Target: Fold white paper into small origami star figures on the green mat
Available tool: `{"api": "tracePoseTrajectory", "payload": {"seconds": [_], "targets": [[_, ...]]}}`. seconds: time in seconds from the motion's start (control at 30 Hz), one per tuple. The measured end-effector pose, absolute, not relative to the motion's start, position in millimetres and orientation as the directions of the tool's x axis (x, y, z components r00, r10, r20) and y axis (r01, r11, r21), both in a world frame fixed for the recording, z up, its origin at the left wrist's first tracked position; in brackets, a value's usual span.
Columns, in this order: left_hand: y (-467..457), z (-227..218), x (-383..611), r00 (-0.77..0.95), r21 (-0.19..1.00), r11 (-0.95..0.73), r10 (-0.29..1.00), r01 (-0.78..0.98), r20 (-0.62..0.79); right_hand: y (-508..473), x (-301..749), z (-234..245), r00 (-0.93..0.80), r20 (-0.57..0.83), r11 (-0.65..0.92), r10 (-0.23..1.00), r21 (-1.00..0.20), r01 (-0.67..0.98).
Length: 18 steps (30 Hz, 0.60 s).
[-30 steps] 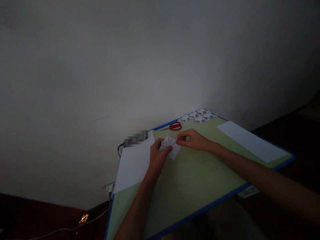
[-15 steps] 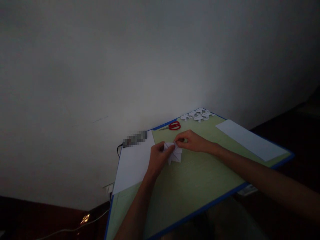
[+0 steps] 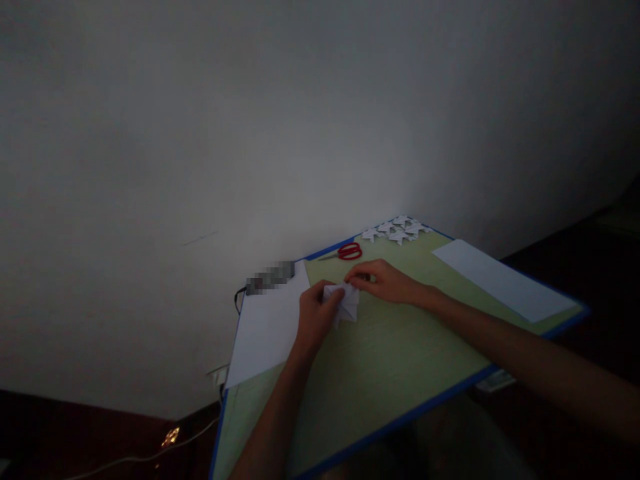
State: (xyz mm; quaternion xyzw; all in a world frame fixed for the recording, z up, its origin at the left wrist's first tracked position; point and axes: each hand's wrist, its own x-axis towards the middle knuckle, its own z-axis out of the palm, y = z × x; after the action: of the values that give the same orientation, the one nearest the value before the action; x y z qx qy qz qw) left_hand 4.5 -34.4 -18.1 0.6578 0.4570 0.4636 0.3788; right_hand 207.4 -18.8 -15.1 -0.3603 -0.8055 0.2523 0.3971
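A small piece of folded white paper (image 3: pixel 349 308) with pointed corners is held just above the green table. My left hand (image 3: pixel 318 311) is closed on its left side, the thumb lying across the front. At the paper's upper right edge, my right hand (image 3: pixel 379 280) pinches with thumb and forefinger. The fingertips partly cover the top of the fold. Beyond the hands, several folded white paper pieces (image 3: pixel 399 237) with pointed tips lie together at the table's far corner.
Red-handled scissors (image 3: pixel 349 251) lie near the wall-side edge of the blue-edged table (image 3: pixel 400 373). White sheets (image 3: pixel 267 340) cover the left side, beside a blurred-out dark object (image 3: pixel 270 278). Another white paper stack (image 3: pixel 500 280) lies at the right. A pale cable (image 3: pixel 145 459) runs along the floor.
Both hands and the folded paper have shifted slightly left. The paper appears turned a little, and the grip of both hands stays on it.
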Motion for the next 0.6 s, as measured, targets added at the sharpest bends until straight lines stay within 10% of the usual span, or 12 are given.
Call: {"api": "tracePoseTrajectory", "payload": {"seconds": [0.6], "targets": [[-32.0, -21.0, 6.9, 0.137, 0.977, -0.21, 0.97, 0.047, 0.202, -19.3, 206.7, -11.3, -0.367, 0.445, 0.563, 0.817, -0.752, 0.343]]}}
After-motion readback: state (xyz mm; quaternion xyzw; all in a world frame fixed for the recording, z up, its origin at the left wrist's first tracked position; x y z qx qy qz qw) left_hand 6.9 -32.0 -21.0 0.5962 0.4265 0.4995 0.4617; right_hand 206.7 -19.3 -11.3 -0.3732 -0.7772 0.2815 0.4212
